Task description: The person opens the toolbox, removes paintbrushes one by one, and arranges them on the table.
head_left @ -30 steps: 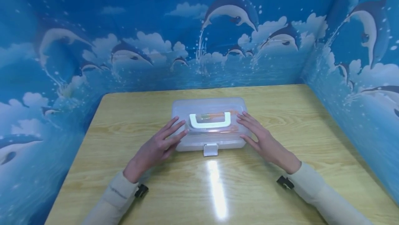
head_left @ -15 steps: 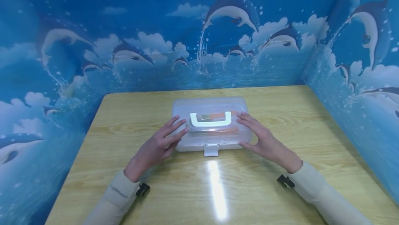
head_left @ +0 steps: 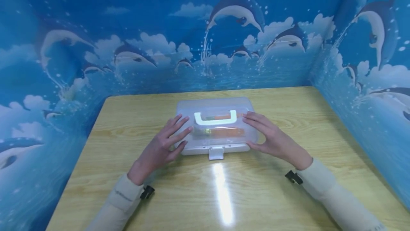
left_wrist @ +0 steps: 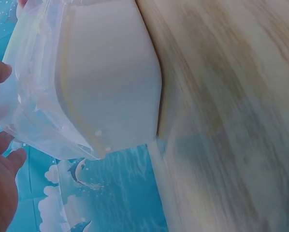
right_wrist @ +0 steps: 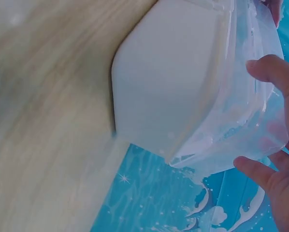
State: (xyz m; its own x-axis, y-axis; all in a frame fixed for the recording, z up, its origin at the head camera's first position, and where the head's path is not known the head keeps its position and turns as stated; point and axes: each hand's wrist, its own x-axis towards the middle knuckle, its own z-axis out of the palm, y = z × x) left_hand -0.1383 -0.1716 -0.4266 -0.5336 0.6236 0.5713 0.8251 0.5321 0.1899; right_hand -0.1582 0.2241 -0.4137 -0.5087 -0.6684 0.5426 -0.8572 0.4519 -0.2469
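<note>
A storage box with a white base (left_wrist: 110,77) and a clear plastic lid (head_left: 213,103) sits on the table. Its white carrying handle (head_left: 215,121) is on top, and the white latch (head_left: 216,153) hangs at the front. Through the lid an orange-handled brush (head_left: 225,132) shows. My left hand (head_left: 160,149) holds the lid's left side with fingers spread and thumb near the front. On the opposite side, my right hand (head_left: 277,143) grips the lid between thumb and fingers. Both wrist views show thumb and fingertips on the clear lid, above the base.
The wood-grain table (head_left: 144,117) extends around the box, with a light reflection (head_left: 223,192) in front. Blue dolphin-printed cloth (head_left: 153,21) stands behind the table and at its sides.
The lid and its handle have shifted slightly up and away from me. The brush shows more clearly below the handle. Both hands stay at the lid's sides, with small finger shifts.
</note>
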